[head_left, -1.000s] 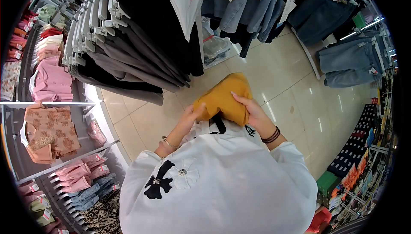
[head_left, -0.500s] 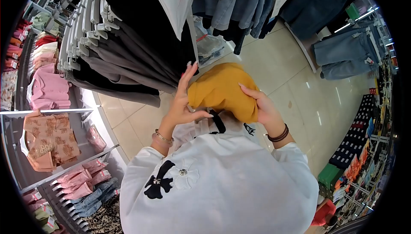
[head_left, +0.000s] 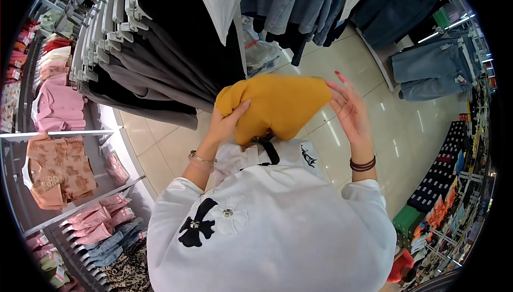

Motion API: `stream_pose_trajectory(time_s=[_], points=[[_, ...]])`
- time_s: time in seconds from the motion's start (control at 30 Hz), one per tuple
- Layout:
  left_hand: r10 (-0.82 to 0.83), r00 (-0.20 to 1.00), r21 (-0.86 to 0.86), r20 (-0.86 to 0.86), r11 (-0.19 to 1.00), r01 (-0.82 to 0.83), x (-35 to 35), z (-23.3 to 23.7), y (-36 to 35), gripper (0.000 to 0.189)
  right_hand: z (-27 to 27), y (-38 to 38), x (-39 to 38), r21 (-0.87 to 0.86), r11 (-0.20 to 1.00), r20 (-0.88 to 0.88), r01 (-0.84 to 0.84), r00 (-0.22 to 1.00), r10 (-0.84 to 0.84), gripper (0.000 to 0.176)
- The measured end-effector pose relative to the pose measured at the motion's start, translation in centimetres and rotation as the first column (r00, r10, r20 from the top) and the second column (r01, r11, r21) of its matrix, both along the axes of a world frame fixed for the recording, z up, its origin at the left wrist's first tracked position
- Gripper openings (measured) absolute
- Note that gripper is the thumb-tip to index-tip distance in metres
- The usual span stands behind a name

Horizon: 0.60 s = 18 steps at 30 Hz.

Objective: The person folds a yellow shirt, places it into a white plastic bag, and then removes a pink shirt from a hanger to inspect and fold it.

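A mustard-yellow garment (head_left: 278,102) is bunched in front of my body, above a black strap (head_left: 269,150) at my waist. My left hand (head_left: 227,123) grips its left end, with the thumb lying over the cloth. At the garment's right edge, my right hand (head_left: 350,107) is raised with its fingers spread, the fingertips close to the cloth; whether they touch it I cannot tell.
Dark trousers (head_left: 155,67) hang on grey hangers at the left. Jeans (head_left: 291,3) hang ahead, and denim shorts (head_left: 430,67) at the right. Shelves on the far left hold pink clothes (head_left: 59,102). A person in red (head_left: 401,265) is at the lower right.
My left hand has closed on the garment's left end. My right hand has let go and opened to the right. The garment has shifted left and spread wider.
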State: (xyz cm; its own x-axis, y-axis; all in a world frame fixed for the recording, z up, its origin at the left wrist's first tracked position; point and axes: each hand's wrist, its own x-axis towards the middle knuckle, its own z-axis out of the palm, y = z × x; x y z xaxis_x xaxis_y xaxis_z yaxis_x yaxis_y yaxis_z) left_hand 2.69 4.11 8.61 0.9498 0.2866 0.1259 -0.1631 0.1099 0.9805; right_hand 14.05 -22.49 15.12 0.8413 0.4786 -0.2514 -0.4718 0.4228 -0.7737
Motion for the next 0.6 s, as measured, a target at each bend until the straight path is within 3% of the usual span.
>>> stream_pose_trajectory(time_s=[0.1,0.13,0.2,0.23,0.27,0.37,0.5,0.57,0.6], points=[[-0.109,0.994,-0.371,-0.012,0.924,0.097,0.1,0.5,0.1,0.030,-2.0,1.7,-0.5,-0.053,0.999,0.405,0.005,0.914,0.017,0.061],[-0.140,0.990,-0.422,-0.027,0.899,0.116,0.1,0.8,0.1,0.031,-3.1,2.3,-0.8,-0.105,0.990,0.458,-0.093,0.879,0.131,0.063],[-0.209,0.976,-0.523,-0.053,0.839,0.151,0.0,1.4,-0.1,0.034,-5.1,2.8,-1.2,-0.279,0.912,0.486,-0.300,0.775,0.404,0.064],[-0.239,0.969,-0.557,-0.054,0.813,0.170,-0.1,1.3,-0.1,0.035,-5.8,2.9,-1.2,-0.394,0.826,0.464,-0.403,0.689,0.557,0.063],[-0.267,0.962,-0.589,-0.054,0.786,0.185,-0.1,1.2,-0.1,0.036,-6.1,2.9,-0.8,-0.539,0.665,0.354,-0.517,0.577,0.736,0.059],[-0.247,0.964,-0.655,-0.103,0.746,0.121,0.0,0.5,0.4,0.040,-6.9,4.3,-1.4,-0.535,0.651,0.411,-0.539,0.507,0.758,0.043],[-0.208,0.976,-0.723,-0.059,0.683,0.102,-0.5,-0.4,1.5,0.044,-6.0,4.8,-1.8,-0.532,0.748,0.268,-0.398,0.758,0.594,0.033],[-0.232,0.968,-0.571,-0.099,0.810,0.136,-0.6,-0.4,1.4,0.052,-6.3,5.2,-1.5,-0.513,0.802,0.296,-0.304,0.815,0.498,0.032],[-0.237,0.966,-0.448,-0.101,0.878,0.168,-0.5,-0.3,0.9,0.054,-5.9,5.5,-1.3,-0.567,0.781,0.355,-0.261,0.778,0.518,0.031]])
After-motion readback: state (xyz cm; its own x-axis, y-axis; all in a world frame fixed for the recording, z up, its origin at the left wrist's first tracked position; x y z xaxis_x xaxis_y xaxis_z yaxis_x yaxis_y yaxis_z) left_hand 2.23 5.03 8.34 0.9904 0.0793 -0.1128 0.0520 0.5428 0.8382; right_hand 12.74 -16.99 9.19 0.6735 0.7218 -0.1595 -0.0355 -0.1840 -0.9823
